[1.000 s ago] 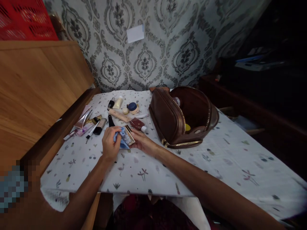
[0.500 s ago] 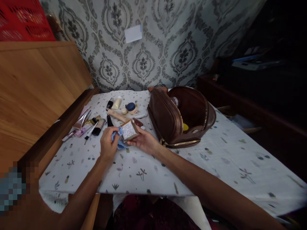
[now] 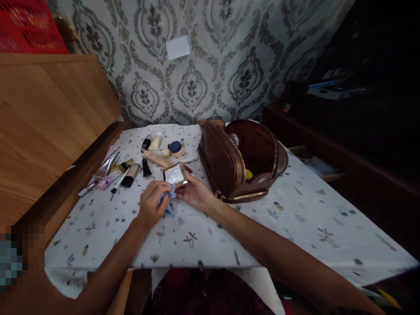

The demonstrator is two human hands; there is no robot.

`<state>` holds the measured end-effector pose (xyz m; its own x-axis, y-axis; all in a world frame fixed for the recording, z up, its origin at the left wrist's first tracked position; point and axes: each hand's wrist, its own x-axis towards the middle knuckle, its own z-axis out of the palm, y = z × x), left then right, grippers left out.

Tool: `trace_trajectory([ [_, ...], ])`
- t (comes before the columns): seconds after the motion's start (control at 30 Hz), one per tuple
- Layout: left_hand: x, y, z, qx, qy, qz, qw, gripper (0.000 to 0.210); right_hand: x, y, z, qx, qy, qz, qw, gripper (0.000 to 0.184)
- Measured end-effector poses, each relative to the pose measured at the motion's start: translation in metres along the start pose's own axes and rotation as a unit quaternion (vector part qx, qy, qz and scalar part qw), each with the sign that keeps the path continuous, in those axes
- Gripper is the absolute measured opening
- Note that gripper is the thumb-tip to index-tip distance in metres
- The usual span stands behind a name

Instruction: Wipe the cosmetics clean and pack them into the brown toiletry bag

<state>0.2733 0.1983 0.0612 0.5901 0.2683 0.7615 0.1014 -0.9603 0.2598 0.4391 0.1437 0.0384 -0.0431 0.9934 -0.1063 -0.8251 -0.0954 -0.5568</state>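
My right hand (image 3: 197,192) is closed around a glittery silver compact (image 3: 175,174) with gold edges, held above the table. In my left hand (image 3: 152,202) a blue cloth (image 3: 166,199) is pinched, pressed to the compact's near lower edge. Just beyond the compact lie a long beige tube (image 3: 158,158), a small black tube (image 3: 146,167) and a white pen-like stick (image 3: 187,160). To the right stands a brown cosmetic bag (image 3: 223,162), unzipped, with a yellow item (image 3: 248,174) visible inside.
Several cosmetics lie left of my hands, among them a foundation bottle (image 3: 130,176), a brush (image 3: 118,183) and a silver tube (image 3: 107,165). Behind are a blue-lidded jar (image 3: 176,148) and a cream tube (image 3: 155,141). A wooden panel (image 3: 49,113) borders the patterned tablecloth (image 3: 210,245).
My left hand and the cloth have shifted from the compact's left side to its near lower edge. The compact has tilted in my right hand. The whole view has shifted slightly.
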Motion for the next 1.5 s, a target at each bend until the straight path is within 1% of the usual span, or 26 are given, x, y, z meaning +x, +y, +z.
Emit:
trace_trajectory([
  [0.03, 0.0, 0.001, 0.002, 0.007, 0.001, 0.006, 1.0, 0.015, -0.001, 0.002, 0.002, -0.005, 0.0, -0.017, 1.0, 0.017],
  [0.07, 0.0, 0.003, 0.004, 0.015, 0.002, 0.012, 1.0, 0.015, -0.001, 0.005, 0.004, -0.009, 0.001, -0.036, 0.999, 0.017],
  [0.13, -0.001, 0.006, 0.006, 0.028, 0.007, 0.017, 0.999, 0.015, -0.002, 0.009, 0.008, -0.018, 0.005, -0.065, 0.998, 0.026],
  [0.2, -0.001, 0.007, 0.008, 0.037, 0.011, 0.017, 0.999, 0.014, -0.003, 0.011, 0.011, -0.025, 0.008, -0.074, 0.997, 0.029],
  [0.37, -0.001, 0.005, 0.008, 0.052, 0.007, 0.015, 0.998, 0.014, -0.003, 0.007, 0.008, -0.012, 0.003, -0.059, 0.998, 0.024],
  [0.47, -0.001, 0.0, 0.007, 0.058, 0.013, 0.003, 0.998, 0.015, 0.0, 0.004, 0.003, 0.0, 0.026, -0.044, 0.999, 0.019],
  [0.57, -0.001, -0.003, 0.005, 0.048, 0.044, -0.023, 0.998, 0.015, 0.003, 0.001, 0.001, 0.03, 0.044, -0.031, 0.998, 0.02],
  [0.63, 0.0, -0.004, 0.003, 0.034, 0.066, -0.045, 0.996, 0.015, 0.004, 0.0, 0.002, 0.047, 0.041, -0.033, 0.997, 0.024],
  [0.7, 0.001, -0.003, 0.001, 0.02, 0.074, -0.055, 0.995, 0.015, 0.003, 0.0, 0.003, 0.05, 0.04, -0.035, 0.997, 0.025],
  [0.77, 0.001, -0.002, 0.0, 0.013, 0.075, -0.056, 0.996, 0.015, 0.001, 0.002, 0.004, 0.037, 0.042, -0.024, 0.998, 0.025],
  [0.87, 0.0, -0.001, -0.001, 0.008, 0.088, -0.067, 0.994, 0.015, 0.0, 0.007, 0.002, 0.001, 0.041, -0.009, 0.999, 0.018],
  [1.03, 0.002, -0.003, -0.003, -0.003, 0.131, -0.11, 0.985, 0.012, 0.002, 0.013, -0.003, -0.048, 0.003, 0.008, 0.999, 0.021],
  [1.13, 0.002, -0.005, -0.003, -0.009, 0.132, -0.125, 0.983, 0.011, 0.002, 0.014, -0.002, -0.053, 0.022, 0.016, 0.998, 0.018],
  [1.2, 0.001, -0.005, -0.002, -0.011, 0.121, -0.12, 0.985, 0.012, 0.0, 0.015, 0.0, -0.073, 0.025, 0.014, 0.997, 0.023],
  [1.27, 0.001, -0.005, -0.001, -0.009, 0.113, -0.114, 0.987, 0.012, -0.004, 0.016, 0.003, -0.104, 0.011, -0.001, 0.995, 0.034],
  [1.33, 0.0, -0.004, 0.0, -0.009, 0.113, -0.108, 0.988, 0.012, -0.008, 0.017, 0.007, -0.132, 0.007, -0.022, 0.991, 0.052],
  [1.4, -0.001, -0.002, 0.0, -0.017, 0.115, -0.103, 0.988, 0.012, -0.011, 0.017, 0.011, -0.152, 0.019, -0.035, 0.988, 0.07],
  [1.43, -0.001, 0.0, 0.001, -0.025, 0.115, -0.099, 0.988, 0.013, -0.012, 0.017, 0.013, -0.16, 0.018, -0.036, 0.986, 0.075],
  [1.5, -0.002, 0.004, 0.002, -0.038, 0.11, -0.094, 0.989, 0.013, -0.014, 0.016, 0.016, -0.177, -0.005, -0.042, 0.983, 0.075],
])
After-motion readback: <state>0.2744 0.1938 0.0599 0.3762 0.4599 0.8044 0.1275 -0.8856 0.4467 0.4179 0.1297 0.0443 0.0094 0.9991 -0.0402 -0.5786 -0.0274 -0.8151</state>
